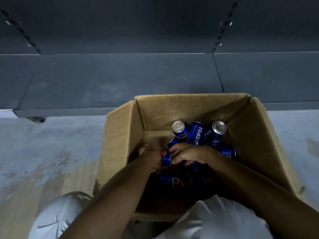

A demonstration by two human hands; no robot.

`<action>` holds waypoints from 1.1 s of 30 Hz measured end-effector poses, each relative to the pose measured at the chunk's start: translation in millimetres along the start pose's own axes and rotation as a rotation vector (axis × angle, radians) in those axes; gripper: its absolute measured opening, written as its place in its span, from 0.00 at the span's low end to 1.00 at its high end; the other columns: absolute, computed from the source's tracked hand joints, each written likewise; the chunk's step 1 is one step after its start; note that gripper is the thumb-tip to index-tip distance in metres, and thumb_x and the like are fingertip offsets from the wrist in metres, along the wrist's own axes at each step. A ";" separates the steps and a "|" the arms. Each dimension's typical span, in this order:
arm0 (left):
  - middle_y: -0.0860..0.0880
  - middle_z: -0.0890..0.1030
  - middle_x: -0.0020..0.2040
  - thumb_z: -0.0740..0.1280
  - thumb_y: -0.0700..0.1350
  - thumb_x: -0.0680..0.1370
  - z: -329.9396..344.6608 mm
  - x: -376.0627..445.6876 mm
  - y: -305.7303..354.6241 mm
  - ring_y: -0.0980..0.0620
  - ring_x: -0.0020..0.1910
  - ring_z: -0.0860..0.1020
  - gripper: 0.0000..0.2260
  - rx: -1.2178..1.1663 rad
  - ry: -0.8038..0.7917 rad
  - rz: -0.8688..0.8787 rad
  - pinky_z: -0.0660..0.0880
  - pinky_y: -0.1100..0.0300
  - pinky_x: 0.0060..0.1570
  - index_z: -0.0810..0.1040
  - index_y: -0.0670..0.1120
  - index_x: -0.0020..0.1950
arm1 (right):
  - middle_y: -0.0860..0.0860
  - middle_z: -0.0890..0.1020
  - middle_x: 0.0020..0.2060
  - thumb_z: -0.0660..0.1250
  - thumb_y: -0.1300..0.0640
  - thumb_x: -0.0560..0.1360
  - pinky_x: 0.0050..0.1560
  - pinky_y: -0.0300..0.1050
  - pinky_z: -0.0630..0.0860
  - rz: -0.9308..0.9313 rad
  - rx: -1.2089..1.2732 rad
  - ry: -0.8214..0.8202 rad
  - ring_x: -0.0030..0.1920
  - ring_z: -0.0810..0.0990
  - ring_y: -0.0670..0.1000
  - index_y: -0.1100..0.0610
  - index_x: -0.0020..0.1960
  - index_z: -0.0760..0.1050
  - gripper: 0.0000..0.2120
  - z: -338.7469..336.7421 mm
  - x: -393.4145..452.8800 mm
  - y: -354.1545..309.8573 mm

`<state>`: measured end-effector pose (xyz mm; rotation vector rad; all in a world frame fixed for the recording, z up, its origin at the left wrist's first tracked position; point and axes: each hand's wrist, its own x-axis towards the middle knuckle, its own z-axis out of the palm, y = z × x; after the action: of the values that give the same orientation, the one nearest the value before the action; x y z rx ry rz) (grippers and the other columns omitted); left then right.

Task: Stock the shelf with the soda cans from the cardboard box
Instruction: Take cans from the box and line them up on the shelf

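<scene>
Cardboard box (pixel 120 135) sits right below the bare dark shelf (pixel 120 80) (short lift, I'd guess), left hand (pixel 151 156) wrapped round one blue soda can (pixel 166 158), right hand (pixel 187 153) clutching another from the pile inside.

A blotchy grey floor (pixel 43 149) lies below, with pale trouser legs (pixel 57 219) at the bottom edge
</scene>
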<state>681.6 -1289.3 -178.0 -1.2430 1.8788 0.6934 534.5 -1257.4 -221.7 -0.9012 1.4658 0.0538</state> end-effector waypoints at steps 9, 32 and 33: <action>0.46 0.77 0.63 0.75 0.54 0.69 -43.8 -8.1 7.3 0.46 0.60 0.76 0.28 -0.161 -0.041 0.053 0.77 0.52 0.58 0.74 0.46 0.65 | 0.54 0.76 0.59 0.65 0.59 0.77 0.58 0.51 0.75 0.073 0.151 0.092 0.61 0.75 0.54 0.54 0.67 0.68 0.19 -17.3 -28.7 -5.6; 0.45 0.82 0.50 0.78 0.49 0.64 -260.9 -305.2 2.0 0.47 0.46 0.83 0.22 -0.263 -0.023 0.111 0.81 0.58 0.38 0.81 0.43 0.55 | 0.50 0.75 0.65 0.62 0.76 0.71 0.53 0.40 0.74 -0.112 0.220 0.071 0.64 0.72 0.50 0.55 0.69 0.68 0.30 -67.1 -345.1 -196.5; 0.44 0.81 0.52 0.78 0.47 0.64 -275.5 -321.0 0.9 0.47 0.47 0.82 0.22 -0.300 -0.040 0.125 0.81 0.56 0.39 0.80 0.43 0.56 | 0.50 0.75 0.64 0.62 0.77 0.70 0.50 0.38 0.74 -0.140 0.218 0.051 0.64 0.72 0.49 0.55 0.68 0.68 0.31 -70.9 -362.1 -208.4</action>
<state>673.4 -1338.2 242.0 -1.2906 1.8792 1.0912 529.6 -1264.3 201.9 -0.8290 1.4204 -0.2298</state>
